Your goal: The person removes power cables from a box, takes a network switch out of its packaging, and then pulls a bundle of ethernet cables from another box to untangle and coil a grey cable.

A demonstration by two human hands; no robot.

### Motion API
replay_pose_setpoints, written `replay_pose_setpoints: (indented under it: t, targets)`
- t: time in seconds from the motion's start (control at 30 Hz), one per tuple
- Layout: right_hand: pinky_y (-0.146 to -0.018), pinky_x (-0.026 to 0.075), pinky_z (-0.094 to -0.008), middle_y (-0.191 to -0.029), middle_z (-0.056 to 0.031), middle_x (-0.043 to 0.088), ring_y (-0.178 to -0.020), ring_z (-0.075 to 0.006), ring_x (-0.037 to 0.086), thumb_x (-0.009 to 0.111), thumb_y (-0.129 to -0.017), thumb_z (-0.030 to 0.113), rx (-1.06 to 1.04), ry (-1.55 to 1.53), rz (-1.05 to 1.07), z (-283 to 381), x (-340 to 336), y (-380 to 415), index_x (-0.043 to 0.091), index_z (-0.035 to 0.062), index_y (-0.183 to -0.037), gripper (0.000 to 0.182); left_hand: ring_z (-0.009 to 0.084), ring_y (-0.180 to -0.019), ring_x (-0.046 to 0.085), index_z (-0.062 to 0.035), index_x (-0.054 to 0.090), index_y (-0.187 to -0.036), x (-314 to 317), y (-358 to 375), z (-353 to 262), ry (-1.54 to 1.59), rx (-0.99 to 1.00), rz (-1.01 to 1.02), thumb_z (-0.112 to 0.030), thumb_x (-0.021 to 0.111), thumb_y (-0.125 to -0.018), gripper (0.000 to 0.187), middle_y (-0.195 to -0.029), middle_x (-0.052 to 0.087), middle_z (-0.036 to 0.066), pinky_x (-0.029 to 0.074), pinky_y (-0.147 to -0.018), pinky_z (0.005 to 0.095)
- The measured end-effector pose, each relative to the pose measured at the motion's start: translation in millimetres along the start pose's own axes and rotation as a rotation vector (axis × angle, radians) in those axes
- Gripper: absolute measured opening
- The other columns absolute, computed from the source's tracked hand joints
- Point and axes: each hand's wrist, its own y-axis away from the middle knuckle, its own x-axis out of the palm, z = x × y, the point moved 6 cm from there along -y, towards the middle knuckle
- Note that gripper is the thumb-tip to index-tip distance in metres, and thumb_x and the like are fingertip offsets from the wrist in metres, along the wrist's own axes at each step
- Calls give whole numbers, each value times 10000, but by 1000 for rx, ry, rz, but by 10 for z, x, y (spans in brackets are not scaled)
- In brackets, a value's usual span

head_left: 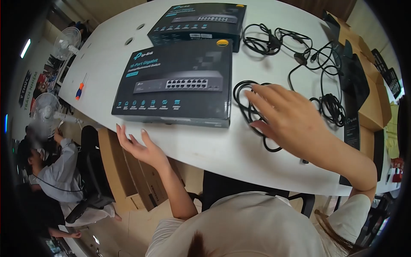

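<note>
A white table with a rounded edge is filling the middle of the view, and two cable holes are showing near its 11 o'clock corner; the right hand is hovering over a coiled black cable lying at 3 o'clock from the nearer switch box, fingers spread apart and closing on nothing; whether the fingertips are touching the coil cannot be told. The left hand is hanging open at the table's near edge, at 7 o'clock from that box, fingers loosely apart and empty. A second switch box is lying at 12 o'clock from the first; loose black cables are sprawling at 1 o'clock; a screwdriver is resting at 9 o'clock near the far edge. Cardboard cartons are crowding the 3 o'clock side; more cartons are standing on the floor below; two standing fans are standing at 10 o'clock, and a seated person is working at 8 o'clock.
</note>
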Motion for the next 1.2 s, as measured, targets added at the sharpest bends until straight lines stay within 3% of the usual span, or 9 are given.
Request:
replay_pose_setpoints:
  t: [0.13, 0.33, 0.4, 0.5, 0.6, 0.83, 1.03, 1.13, 1.2]
  targets:
    - [-866, 483, -368, -1284, -190, 515, -1113, -324, 541, 717, -746, 247, -109, 249, 28, 342, 584, -244, 475, -14, -1289, 649, 254, -1231, 450, -71, 258, -1447, -60, -335, 824, 102, -365, 149, -63, 494, -897, 599, -1410, 410, 189, 301, -1054, 374]
    - [-771, 532, -438, -1298, -285, 485, -942, -437, 608, 577, -813, 176, -179, 719, 34, 785, 1145, -564, 404, 5, -1397, 633, 314, -1289, 414, -87, 176, -1479, 2, -636, 1011, -3, -288, 270, -116, 502, -885, 678, -1400, 369, 243, 325, -1042, 372]
    - [-709, 552, -462, -1297, -287, 488, -917, -461, 618, 584, -808, 199, -167, 740, 22, 818, 1201, -619, 389, 64, -1420, 656, 360, -1271, 415, -69, 264, -1445, -1, -816, 1084, 74, -394, 271, -129, 522, -853, 648, -1359, 399, 249, 312, -1049, 405]
    - [-707, 553, -501, -1318, -294, 471, -959, -493, 607, 593, -809, 213, -116, 715, 8, 837, 1234, -629, 377, 117, -1432, 667, 340, -1209, 471, -27, 353, -1392, 29, -936, 1254, -309, -319, 366, -164, 539, -848, 592, -1309, 456, 237, 346, -1017, 395]
    - [-697, 553, -509, -1330, -296, 457, -994, -503, 588, 599, -809, 217, -108, 629, -24, 821, 1236, -579, 364, 128, -1438, 677, 318, -1169, 503, 24, 440, -1316, 116, -871, 1357, -102, -355, 509, -187, 549, -842, 530, -1240, 521, 223, 349, -1013, 384]
    - [-846, 482, -560, -1355, -271, 427, -1083, -515, 523, 655, -754, 164, -122, 453, -36, 701, 1096, -395, 354, 167, -1442, 751, 250, -1141, 518, 57, 484, -1225, -274, -529, 1256, 113, -390, 256, -27, 523, -819, 416, -1203, 548, 162, 380, -984, 354]
    - [-913, 478, -490, -1355, -154, 469, -1110, -444, 530, 636, -802, 197, -171, 309, -35, 585, 954, -255, 385, 242, -1423, 672, 242, -1096, 531, 52, 480, -1230, -661, 262, 1015, 227, -183, -36, 130, 604, -746, 506, -1170, 481, 133, 445, -928, 348]
    - [-955, 471, -454, -1394, -94, 461, -1157, -402, 525, 692, -750, 229, -187, 212, 43, 434, 880, -240, 415, 239, -1400, 706, 256, -1064, 535, 45, 429, -1279, -802, 568, 805, -96, 72, -77, 109, 694, -710, 632, -1132, 464, 137, 468, -899, 349]
    - [-977, 472, -422, -1432, -3, 437, -1200, -356, 512, 733, -696, 172, -171, 120, 81, 316, 868, -240, 415, 239, -1393, 769, 278, -1037, 531, 5, 408, -1309, -961, 634, 871, -229, 279, -74, -46, 833, -631, 801, -1131, 464, 146, 476, -861, 384]
